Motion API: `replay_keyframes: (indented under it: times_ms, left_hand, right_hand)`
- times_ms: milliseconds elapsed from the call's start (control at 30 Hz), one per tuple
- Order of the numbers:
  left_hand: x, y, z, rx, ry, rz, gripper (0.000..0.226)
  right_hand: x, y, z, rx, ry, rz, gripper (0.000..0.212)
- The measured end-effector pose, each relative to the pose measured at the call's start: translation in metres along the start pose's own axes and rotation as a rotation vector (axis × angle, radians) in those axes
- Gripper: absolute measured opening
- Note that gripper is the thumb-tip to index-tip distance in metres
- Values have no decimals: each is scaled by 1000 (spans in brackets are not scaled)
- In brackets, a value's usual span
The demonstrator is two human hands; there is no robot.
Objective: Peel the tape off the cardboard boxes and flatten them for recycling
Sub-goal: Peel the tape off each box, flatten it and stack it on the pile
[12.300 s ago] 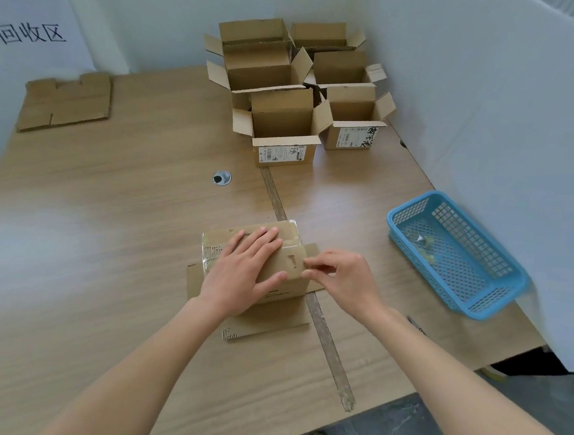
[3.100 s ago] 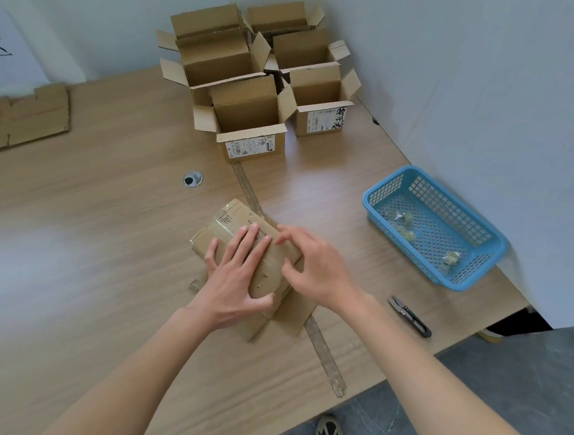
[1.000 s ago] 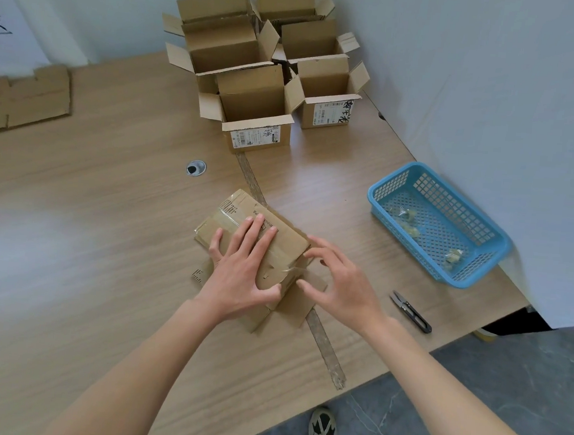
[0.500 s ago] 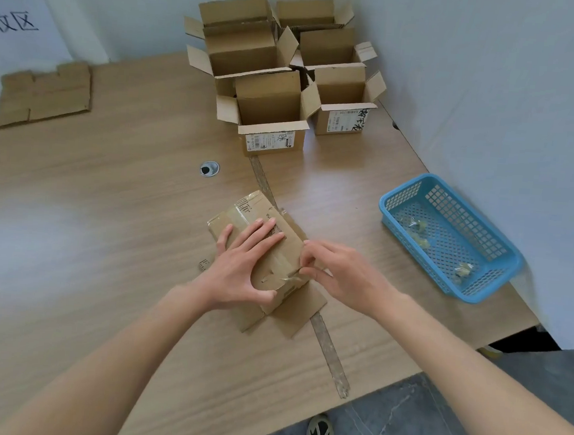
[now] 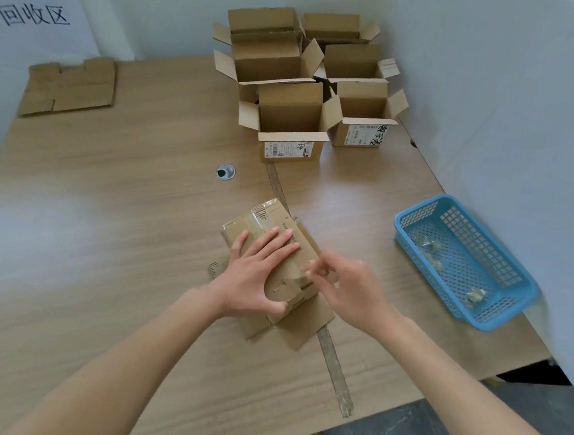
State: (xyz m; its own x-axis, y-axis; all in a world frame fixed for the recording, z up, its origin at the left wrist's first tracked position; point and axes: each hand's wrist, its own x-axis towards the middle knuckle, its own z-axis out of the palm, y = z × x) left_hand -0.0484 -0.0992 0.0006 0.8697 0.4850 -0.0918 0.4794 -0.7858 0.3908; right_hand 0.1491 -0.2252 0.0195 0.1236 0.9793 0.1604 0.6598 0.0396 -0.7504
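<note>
Head view: near the middle of the desk's [image 5: 113,224] front edge, the left hand [image 5: 257,276] presses the box [image 5: 269,247] down, fingers straight. The right hand [image 5: 348,287], half a second ago pinching at its right edge, is now blurred; its fingers' grip cannot be told. Likely the tape is coming away. The box's long axis runs from the near edge toward the far left corner.

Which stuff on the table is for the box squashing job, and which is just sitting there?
For the job: box under the left hand, right hand, open boxes, blue basket with tape bits, flat cardboard.
Just there: paper sign, table hole.
</note>
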Motion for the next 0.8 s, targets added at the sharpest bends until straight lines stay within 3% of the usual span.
replay_keyframes:
  times_ms: [100,200,300,367,467,567,700,800]
  left_hand:
    - [1,-4,-10,-62,-72,29,113]
    - [-4,-10,-18,-86,-121,71,123]
    - [-15,-21,-17,-72,-53,73,132]
    - [-24,-32,-20,-161,-7,-25,138]
    - [-37,-42,-29,-169,50,-181,129]
    - [-40,-41,-41,-123,3,-207,118]
    - [-40,-35,-42,-269,-150,-203,112]
    - [-45,-21,-25,-478,-38,-238,116]
  right_hand:
    - [29,-6,-7,297,157,262,18]
    - [47,-14,-5,207,302,270,24]
    - [39,-17,5,-73,6,-36,35]
    - [30,-13,8,-229,-167,-169,39]
    - [28,-12,7,-246,-209,-263,31]
    - [30,-22,9,-217,-310,-248,26]
    - [28,-41,21,-87,-424,-130,31]
    - [35,-46,28,112,-334,87,45]
